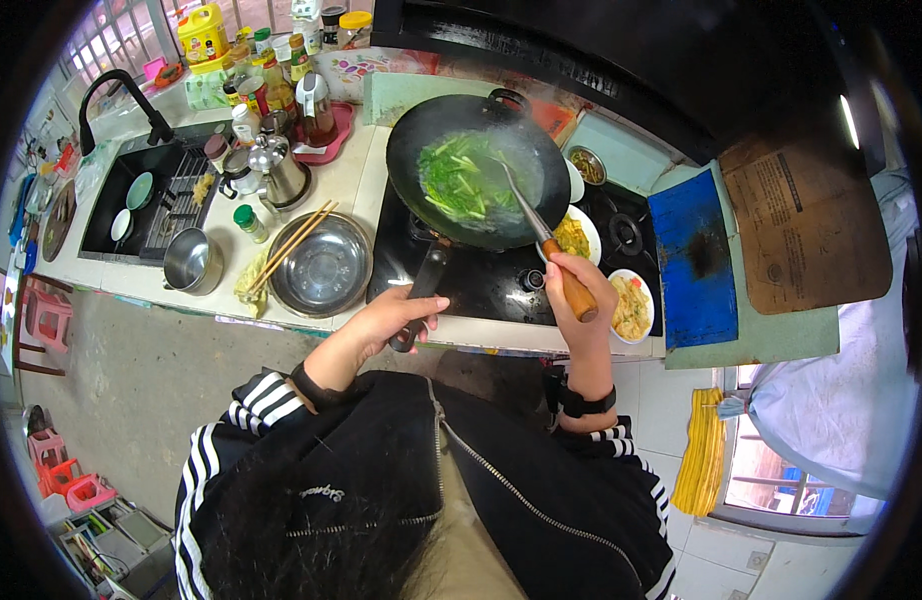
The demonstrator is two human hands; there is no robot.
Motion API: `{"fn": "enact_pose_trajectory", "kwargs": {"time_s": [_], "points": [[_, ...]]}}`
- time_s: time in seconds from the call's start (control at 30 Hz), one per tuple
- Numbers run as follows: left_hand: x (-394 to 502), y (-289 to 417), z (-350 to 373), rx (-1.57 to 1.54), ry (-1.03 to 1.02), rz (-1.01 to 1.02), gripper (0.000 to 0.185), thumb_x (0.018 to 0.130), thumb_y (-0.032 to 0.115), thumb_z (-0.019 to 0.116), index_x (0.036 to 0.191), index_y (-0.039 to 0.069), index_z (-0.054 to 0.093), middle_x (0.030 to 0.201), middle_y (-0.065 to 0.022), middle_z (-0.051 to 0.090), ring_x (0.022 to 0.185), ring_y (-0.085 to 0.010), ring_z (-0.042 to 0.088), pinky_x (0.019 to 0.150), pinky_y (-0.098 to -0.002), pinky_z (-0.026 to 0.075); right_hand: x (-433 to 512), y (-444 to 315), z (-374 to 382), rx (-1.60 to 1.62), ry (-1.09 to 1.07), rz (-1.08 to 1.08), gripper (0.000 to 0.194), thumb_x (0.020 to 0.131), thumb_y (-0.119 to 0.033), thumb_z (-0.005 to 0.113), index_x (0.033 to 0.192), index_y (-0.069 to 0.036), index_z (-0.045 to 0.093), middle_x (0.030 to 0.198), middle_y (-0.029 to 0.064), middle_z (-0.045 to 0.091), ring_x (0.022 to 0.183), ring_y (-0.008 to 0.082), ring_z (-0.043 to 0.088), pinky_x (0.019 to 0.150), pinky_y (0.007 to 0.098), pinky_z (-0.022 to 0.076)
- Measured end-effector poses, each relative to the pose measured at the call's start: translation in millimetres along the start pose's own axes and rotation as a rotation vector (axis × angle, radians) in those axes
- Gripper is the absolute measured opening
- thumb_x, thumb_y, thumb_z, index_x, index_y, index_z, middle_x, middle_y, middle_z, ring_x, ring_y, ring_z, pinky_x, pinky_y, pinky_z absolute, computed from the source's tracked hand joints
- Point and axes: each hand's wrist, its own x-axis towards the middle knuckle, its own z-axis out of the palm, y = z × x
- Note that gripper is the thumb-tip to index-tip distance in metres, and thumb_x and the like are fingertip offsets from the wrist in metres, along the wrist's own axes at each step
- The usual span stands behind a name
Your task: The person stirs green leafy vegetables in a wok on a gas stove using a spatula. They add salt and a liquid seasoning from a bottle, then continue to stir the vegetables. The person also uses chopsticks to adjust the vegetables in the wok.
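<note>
A black wok (408, 202) stands on the gas stove (468, 289), with green leafy stalks (461, 176) in steaming liquid inside it. My left hand (401, 319) grips the wok's long handle (431, 277). My right hand (585, 289) is closed around the wooden grip of a metal cooking utensil (532, 214); its head dips into the wok and is hidden by the liquid. Close to my right hand are a plate of yellow food (573, 238) and a bowl of pale cooked food (631, 306).
Left of the stove is a metal basin (322, 266) with chopsticks (296, 244) across its rim. A steel pot (193, 262), a kettle (279, 176) and a green-capped shaker (249, 223) stand near it. Further left is a black sink (108, 217). A range hood (506, 45) overhangs the stove's back.
</note>
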Motion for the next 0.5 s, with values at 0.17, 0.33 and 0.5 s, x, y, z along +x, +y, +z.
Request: {"fn": "enact_pose_trajectory", "kwargs": {"time_s": [0.17, 0.33, 0.5], "points": [[0.8, 1.4, -2.2, -0.024, -0.028, -0.032, 0.034, 0.091, 0.036, 0.073, 0.095, 0.006, 0.058, 0.078, -0.0019, 0.063, 0.06, -0.0105, 0.061, 0.044, -0.0262, 0.048, 12.1, 0.2, 5.6, -0.05, 0.017, -0.086, 0.019, 0.079, 0.003, 0.075, 0.096, -0.001, 0.07, 0.089, 0.0133, 0.07, 0.081, 0.0255, 0.07, 0.074, 0.0308, 0.0538], [1.0, 1.1, -0.8, -0.039, -0.018, -0.027, 0.031, 0.092, 0.034, 0.073, 0.094, 0.006, 0.058, 0.078, -0.002, 0.063, 0.06, -0.0114, 0.061, 0.044, -0.0264, 0.048, 14.9, 10.1, 33.5, 0.055, 0.004, -0.133, 0.02, 0.079, 0.001, 0.076, 0.097, -0.004, 0.071, 0.097, 0.0128, 0.069, 0.085, 0.0264, 0.069, 0.078, 0.0316, 0.0534], [1.9, -0.3, -1.7, -0.056, -0.024, -0.047, 0.03, 0.093, 0.034, 0.071, 0.1, 0.006, 0.061, 0.078, -0.0019, 0.063, 0.061, -0.0117, 0.061, 0.045, -0.0264, 0.048, 3.6, 8.7, 20.8, 0.072, -0.074, -0.053, 0.02, 0.078, 0.0, 0.076, 0.096, -0.005, 0.072, 0.098, 0.0131, 0.069, 0.087, 0.026, 0.069, 0.08, 0.0314, 0.0533]]}}
